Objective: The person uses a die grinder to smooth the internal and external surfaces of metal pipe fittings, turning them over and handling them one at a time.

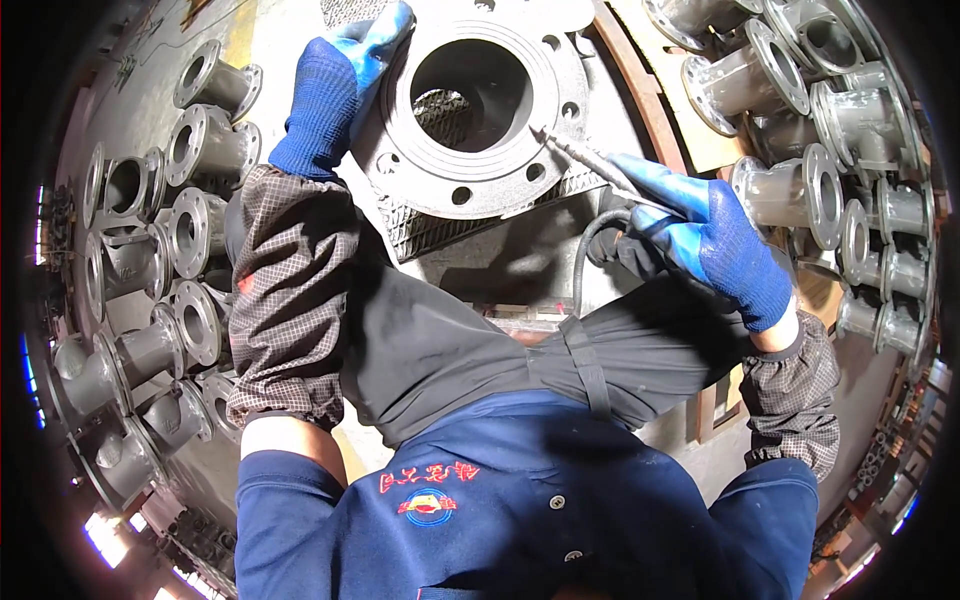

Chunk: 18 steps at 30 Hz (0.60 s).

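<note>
A large grey flanged casting (475, 190) lies in front of me with its round bore facing up and bolt holes around its flange. My left hand (345, 85), in a blue coated glove, is closed on the casting's left edge. Gripped pen-like in my gloved right hand (700, 220) is a slim metal pencil grinder (600, 163). Its tip meets or hovers just over the right side of the bore's rim; contact is hard to tell. A dark hose (580, 255) curves down below the right hand. Under the casting shows a metal mesh support (425, 235).
Several grey flanged pipe castings (200, 145) stand in rows on the floor at my left. More castings (750, 80) are stacked at the right, some on wooden boards (700, 145). My legs flank the work, below the mesh support.
</note>
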### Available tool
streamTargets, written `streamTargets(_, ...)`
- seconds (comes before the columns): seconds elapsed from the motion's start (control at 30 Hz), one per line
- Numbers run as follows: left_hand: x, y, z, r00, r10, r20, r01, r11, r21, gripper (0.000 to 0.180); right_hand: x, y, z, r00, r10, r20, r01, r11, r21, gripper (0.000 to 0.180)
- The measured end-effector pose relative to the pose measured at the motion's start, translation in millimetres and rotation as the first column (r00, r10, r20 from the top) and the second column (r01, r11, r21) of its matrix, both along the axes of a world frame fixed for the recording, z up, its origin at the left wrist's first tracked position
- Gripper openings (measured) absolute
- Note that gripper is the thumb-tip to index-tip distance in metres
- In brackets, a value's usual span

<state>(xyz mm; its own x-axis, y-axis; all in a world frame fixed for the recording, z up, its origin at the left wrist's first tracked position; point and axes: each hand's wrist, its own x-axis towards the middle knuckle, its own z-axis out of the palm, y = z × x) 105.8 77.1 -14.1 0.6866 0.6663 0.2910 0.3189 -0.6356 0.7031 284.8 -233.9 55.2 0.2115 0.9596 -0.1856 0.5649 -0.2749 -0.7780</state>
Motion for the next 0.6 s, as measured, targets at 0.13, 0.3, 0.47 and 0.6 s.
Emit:
streamTargets(0.13, -5, 7, -4, 0.996, -0.088, -0.011, 0.089, 0.981, 0.173, 0.053, 3, 1, -1, 1.000, -0.019, -0.008, 0.019, 1.000, 0.022, 0.042)
streamTargets(0.3, -5, 7, -9, 0.996, -0.056, 0.072, 0.054, 0.998, 0.024, 0.058, 7, 4, 11, 0.994, 0.036, 0.103, -0.022, 0.990, -0.136, 0.042)
streamTargets(0.47, 3, -12, 2, 0.990, 0.072, 0.119, -0.025, 0.936, -0.352, 0.055, 11, 4, 11, 0.979, 0.054, 0.198, -0.027, 0.990, -0.139, 0.042)
streamTargets(0.6, -1, -13, 7, 0.988, 0.039, 0.151, 0.014, 0.942, -0.336, 0.054, 6, 2, 9, 0.989, 0.016, 0.147, 0.001, 0.993, -0.119, 0.042)
